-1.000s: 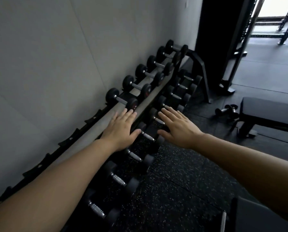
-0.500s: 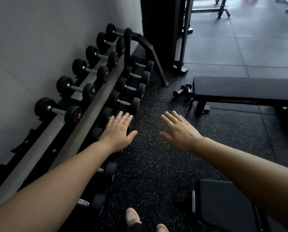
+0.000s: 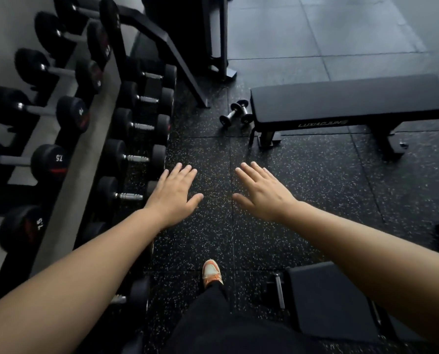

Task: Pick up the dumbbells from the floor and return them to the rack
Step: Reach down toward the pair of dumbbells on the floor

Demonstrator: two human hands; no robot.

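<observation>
1. Your left hand [image 3: 173,198] and right hand [image 3: 263,192] both hover palm-down over the black speckled rubber floor [image 3: 302,190], fingers spread flat and holding nothing. The pick-up is not yet begun.

2. The pair of small black-headed dumbbells with bare metal handles [image 3: 235,113] lies on the floor well ahead of your hands, touching or just beside the near end of the black padded flat bench [image 3: 351,103]. Reach in carelessly and I judge your knuckles could strike the bench frame or its grey metal foot [image 3: 267,140].

3. The two dumbbells lie side by side, seemingly in contact. Lift one without steadying the other and the round head may roll off under the bench.

4. The black two-tier dumbbell rack [image 3: 93,139] stands along the wall to your left, its lower row of black rubber dumbbells with chrome handles [image 3: 134,158] close-packed. I cannot tell from here which cradle is free for the small pair. Setting them into a tight gap risks pinching your fingers between heads.

5. Your foot in the orange-and-white trainer [image 3: 211,273] stands in the narrow lane between the rack and a second black padded seat [image 3: 333,297] at lower right. Turn with weights in hand and you may clip either one or drop a weight on that foot.
</observation>
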